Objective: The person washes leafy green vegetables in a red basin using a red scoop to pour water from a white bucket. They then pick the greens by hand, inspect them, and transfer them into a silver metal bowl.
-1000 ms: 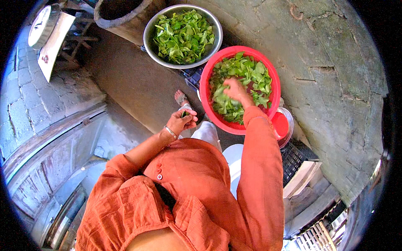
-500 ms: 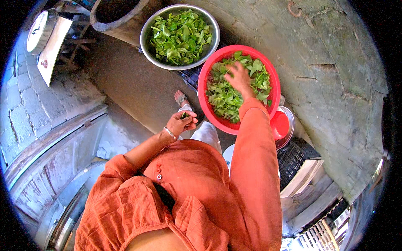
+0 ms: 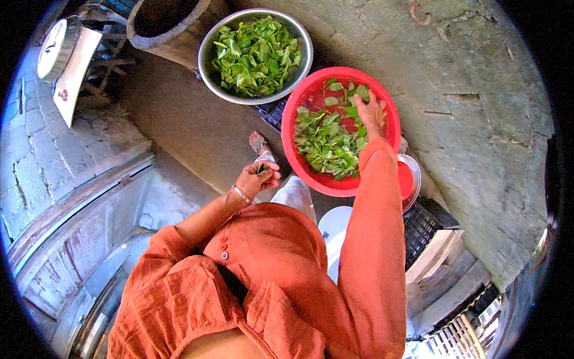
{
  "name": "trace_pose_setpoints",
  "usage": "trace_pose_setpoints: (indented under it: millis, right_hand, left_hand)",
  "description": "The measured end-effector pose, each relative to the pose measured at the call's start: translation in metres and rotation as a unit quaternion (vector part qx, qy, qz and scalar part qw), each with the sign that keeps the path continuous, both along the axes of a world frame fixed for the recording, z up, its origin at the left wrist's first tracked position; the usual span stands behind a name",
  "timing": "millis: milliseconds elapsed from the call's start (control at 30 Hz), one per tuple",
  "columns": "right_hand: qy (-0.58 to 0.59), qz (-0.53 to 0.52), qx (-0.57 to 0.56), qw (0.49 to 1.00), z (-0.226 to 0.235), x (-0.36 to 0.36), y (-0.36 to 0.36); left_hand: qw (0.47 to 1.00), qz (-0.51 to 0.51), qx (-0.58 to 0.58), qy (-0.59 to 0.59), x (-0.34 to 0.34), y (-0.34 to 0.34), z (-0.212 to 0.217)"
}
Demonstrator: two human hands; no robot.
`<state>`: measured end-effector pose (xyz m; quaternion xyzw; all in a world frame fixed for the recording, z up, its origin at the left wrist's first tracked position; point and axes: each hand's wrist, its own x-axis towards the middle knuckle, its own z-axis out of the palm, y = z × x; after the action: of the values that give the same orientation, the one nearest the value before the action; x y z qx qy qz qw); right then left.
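Note:
My right hand (image 3: 372,115) reaches over the right side of a round red basin (image 3: 289,149), its fingers stretched down and apart among the leaves. Leafy green sprigs (image 3: 326,140) float in the basin's water, thickest at the left and near side, with the red bottom showing around them. In front of my belly, my left hand (image 3: 258,178) is closed around a few small green leaves (image 3: 262,169). Behind and left of the basin stands a metal bowl (image 3: 206,81), heaped with more green leaves (image 3: 257,57).
A rough stone wall (image 3: 466,125) runs along the right. A red container (image 3: 406,179) sits in a metal pan (image 3: 414,200) beside the basin, with a dark crate (image 3: 424,233) nearer me. A large clay-like pot (image 3: 170,45) and a dial scale (image 3: 58,51) stand at the far left.
My right hand has moved right across the basin. The leaves have shifted toward the left and near side, uncovering water and red bottom. My left hand has stayed nearly still.

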<state>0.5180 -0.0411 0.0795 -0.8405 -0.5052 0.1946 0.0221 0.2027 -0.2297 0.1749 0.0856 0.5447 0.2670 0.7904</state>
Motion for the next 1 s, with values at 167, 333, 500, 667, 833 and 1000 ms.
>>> trace_pose_setpoints:
  millis: [167, 333, 500, 667, 833, 1000]
  right_hand:
    - [0.11, 0.084, -0.107, 0.985, 0.02, -0.04, -0.01]
    - [0.117, 0.192, -0.124, 0.966, 0.032, -0.077, -0.051]
    - [0.081, 0.277, -0.087, 0.953, 0.027, -0.082, -0.112]
    - [-0.008, 0.213, 0.087, 0.973, 0.041, -0.043, -0.109]
    - [0.04, -0.065, -0.135, 0.988, 0.027, 0.004, -0.106]
    - [0.149, -0.099, -0.141, 0.974, 0.012, -0.032, -0.123]
  left_hand:
    - [1.0, -0.008, 0.0, -0.002, 0.0, 0.0, -0.002]
    - [1.0, 0.001, 0.006, -0.003, 0.002, 0.002, -0.006]
    - [1.0, 0.004, 0.012, -0.018, 0.007, 0.003, -0.005]
    - [1.0, -0.002, 0.011, -0.011, 0.012, 0.0, -0.001]
    - [1.0, -0.024, 0.014, -0.012, 0.02, -0.003, 0.002]
    - [1.0, -0.011, 0.008, -0.014, 0.024, -0.008, 0.0]
